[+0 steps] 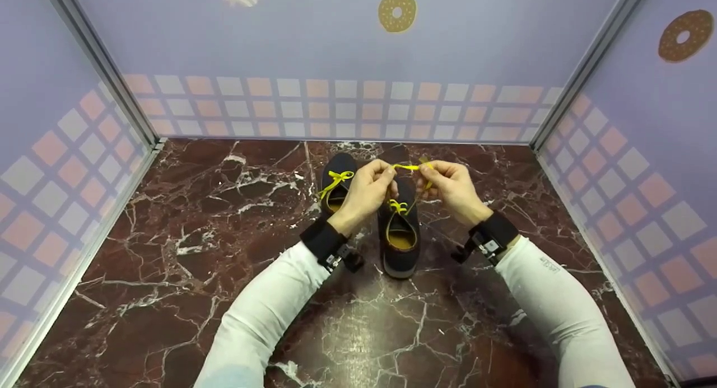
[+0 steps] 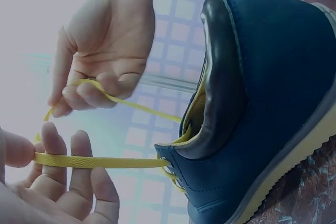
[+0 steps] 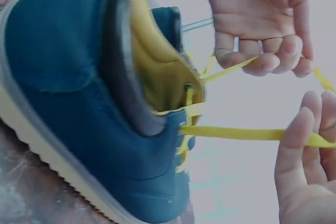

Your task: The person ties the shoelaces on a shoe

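Note:
A dark shoe (image 1: 399,262) with a yellow insole stands on the floor, heel toward me. Above its toe, my left hand (image 1: 365,191) pinches a yellow shoelace (image 1: 406,167) between thumb and finger. Opposite, the right hand (image 1: 452,191) pinches the lace too, and a short yellow stretch spans the gap between the hands. Seen from the left wrist, one lace strand (image 2: 115,161) runs straight from the eyelets across the left fingers (image 2: 81,153). The other strand (image 2: 142,107) rises to the right hand's curled fingers. The right wrist view shows a strand (image 3: 236,132) drawn taut to the right fingers.
A second dark shoe (image 1: 338,163), its yellow lace (image 1: 339,178) tied in a bow, stands to the left, partly behind my left hand. Marbled dark red floor (image 1: 185,287) lies beneath. Purple panels with pink and white squares (image 1: 313,111) enclose the back and sides.

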The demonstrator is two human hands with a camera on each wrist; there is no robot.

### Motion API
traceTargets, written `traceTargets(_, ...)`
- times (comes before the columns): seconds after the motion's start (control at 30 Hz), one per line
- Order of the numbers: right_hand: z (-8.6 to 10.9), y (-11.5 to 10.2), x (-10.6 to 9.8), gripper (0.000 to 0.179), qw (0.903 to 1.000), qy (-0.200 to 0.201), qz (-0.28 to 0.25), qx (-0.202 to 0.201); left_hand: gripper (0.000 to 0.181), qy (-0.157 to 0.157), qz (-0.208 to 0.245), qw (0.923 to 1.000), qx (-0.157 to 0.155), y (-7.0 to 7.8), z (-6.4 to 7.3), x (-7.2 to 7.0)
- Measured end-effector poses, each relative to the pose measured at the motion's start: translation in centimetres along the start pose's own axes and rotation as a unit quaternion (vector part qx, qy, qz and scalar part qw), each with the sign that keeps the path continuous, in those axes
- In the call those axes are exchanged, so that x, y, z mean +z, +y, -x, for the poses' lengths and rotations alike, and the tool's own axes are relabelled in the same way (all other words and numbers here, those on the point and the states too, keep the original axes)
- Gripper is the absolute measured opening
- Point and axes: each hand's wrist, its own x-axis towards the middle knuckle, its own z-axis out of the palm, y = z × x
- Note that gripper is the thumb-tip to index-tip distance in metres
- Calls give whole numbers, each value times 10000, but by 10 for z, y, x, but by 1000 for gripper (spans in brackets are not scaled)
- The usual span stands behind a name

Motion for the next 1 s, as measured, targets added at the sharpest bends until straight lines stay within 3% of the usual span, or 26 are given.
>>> traceTargets(0.17,-1,-6,-2,33,9989,257,178,-363,18,160,-114,9993,315,0,-3,-2)
traceTargets(0.37,-2,-15,0,46,9937,85,883,-691,16,241,-476,9974,485,-1,-6,-5)
traceTargets(0.53,-6,-25,4,36,9672,-123,2126,-1383,17,222,-873,9944,549,-1,-9,-2)
traceTargets(0.67,-10,-33,6,30,9451,-340,2730,-1761,19,160,-1064,9927,538,0,-10,0)
traceTargets(0.8,-14,-38,7,29,9364,-449,2977,-1804,19,-30,-1397,9882,631,1,-11,2)
traceTargets(1.0,-20,-44,13,36,9386,-601,2988,-1618,17,-400,-1891,9768,926,4,-13,4)
